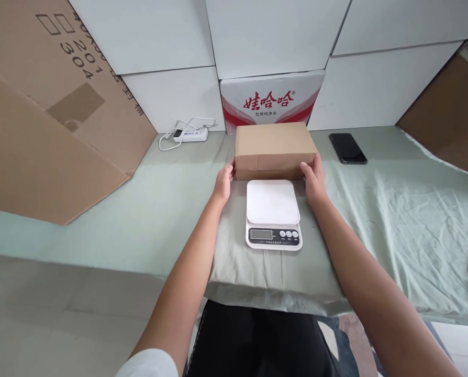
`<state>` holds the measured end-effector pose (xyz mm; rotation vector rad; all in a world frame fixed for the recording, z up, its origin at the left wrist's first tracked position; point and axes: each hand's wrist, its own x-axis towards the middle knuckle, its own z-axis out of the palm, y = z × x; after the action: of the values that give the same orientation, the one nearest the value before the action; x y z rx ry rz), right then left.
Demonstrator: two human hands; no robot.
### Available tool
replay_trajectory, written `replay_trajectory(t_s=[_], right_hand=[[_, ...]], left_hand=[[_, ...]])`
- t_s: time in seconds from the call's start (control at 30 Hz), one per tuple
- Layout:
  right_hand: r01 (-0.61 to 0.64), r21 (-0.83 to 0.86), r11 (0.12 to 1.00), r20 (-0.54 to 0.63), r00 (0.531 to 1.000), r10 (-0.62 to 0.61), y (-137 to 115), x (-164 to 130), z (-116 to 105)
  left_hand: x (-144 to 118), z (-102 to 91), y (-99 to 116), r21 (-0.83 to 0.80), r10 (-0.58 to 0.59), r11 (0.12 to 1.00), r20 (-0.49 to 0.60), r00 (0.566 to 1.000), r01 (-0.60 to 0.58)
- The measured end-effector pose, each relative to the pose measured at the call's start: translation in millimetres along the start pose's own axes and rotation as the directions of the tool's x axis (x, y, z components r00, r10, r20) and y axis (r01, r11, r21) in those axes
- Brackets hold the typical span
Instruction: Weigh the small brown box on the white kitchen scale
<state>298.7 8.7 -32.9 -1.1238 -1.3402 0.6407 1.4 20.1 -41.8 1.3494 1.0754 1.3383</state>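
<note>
Both forearms are bare down to the left hand point(223, 183) and the right hand point(314, 180), with no rings, watch or gloves. A white short sleeve point(149, 364) shows on the left arm. Dark black clothing point(257, 343) covers the lap.

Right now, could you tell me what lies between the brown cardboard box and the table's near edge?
In the head view, a white kitchen scale sits there on the green cloth, just before the box.

Single view, head-worn camera. Looks forward and down along both forearms onto the table point(394, 209), from its near edge. Faces the wall of stacked cartons point(273, 36) at the back. Close range: scale point(272, 213) centre frame, lap at bottom edge.
</note>
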Motion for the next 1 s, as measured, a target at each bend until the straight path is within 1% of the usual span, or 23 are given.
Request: replay_trajectory(t_s=[0.07,0.13,0.23,0.33,0.43,0.5,0.57,0.67,0.77,0.87,1.0], right_hand=[[0.006,-0.001,1.000,-0.014,1.000,-0.006,-3.7,-2.4,2.7],[0.012,0.019,1.000,-0.027,1.000,-0.011,-5.9,-3.6,4.9],[0.081,0.038,0.996,-0.049,0.996,-0.080,-9.8,-3.9,6.4],[0.175,0.032,0.984,-0.060,0.983,-0.173,-22.7,-7.1,3.7],[0.218,0.025,0.976,-0.057,0.975,-0.216,-46.6,-20.8,-6.2],[0.216,0.010,0.976,-0.061,0.975,-0.215,-62.6,-38.1,-16.6],[0.201,-0.006,0.980,-0.071,0.977,-0.201,-73.1,-60.4,-28.2],[0.170,-0.024,0.985,-0.065,0.983,-0.171,-76.1,-94.1,-42.1],[0.131,-0.043,0.990,-0.070,0.989,-0.134,-71.7,-115.7,-46.6],[0.115,-0.034,0.993,-0.056,0.992,-0.117,-69.0,-122.2,-43.6],[0.102,-0.019,0.995,-0.037,0.994,-0.103,-67.3,-121.7,-41.1]], left_hand=[[-3.1,1.8,5.9,-0.038,-0.066,0.997,0.011,0.998,0.067],[-5.1,2.9,11.6,-0.034,-0.063,0.997,0.021,0.998,0.064],[-8.1,4.7,21.3,-0.004,0.032,0.999,0.005,0.999,-0.032],[-17.8,5.8,36.0,0.051,0.159,0.986,-0.023,0.987,-0.158],[-41.3,5.5,53.1,0.056,0.231,0.972,0.001,0.973,-0.230],[-64.1,5.0,61.6,0.020,0.264,0.964,0.031,0.964,-0.265],[-88.6,4.8,65.9,-0.028,0.294,0.956,0.056,0.954,-0.293],[-119.7,4.8,65.9,-0.047,0.286,0.958,0.088,0.954,-0.283],[-137.9,4.4,63.3,-0.044,0.242,0.970,0.079,0.967,-0.240],[-145.1,4.1,62.1,-0.055,0.203,0.978,0.053,0.978,-0.200],[-147.8,1.8,60.7,-0.037,0.154,0.988,0.043,0.987,-0.152]])
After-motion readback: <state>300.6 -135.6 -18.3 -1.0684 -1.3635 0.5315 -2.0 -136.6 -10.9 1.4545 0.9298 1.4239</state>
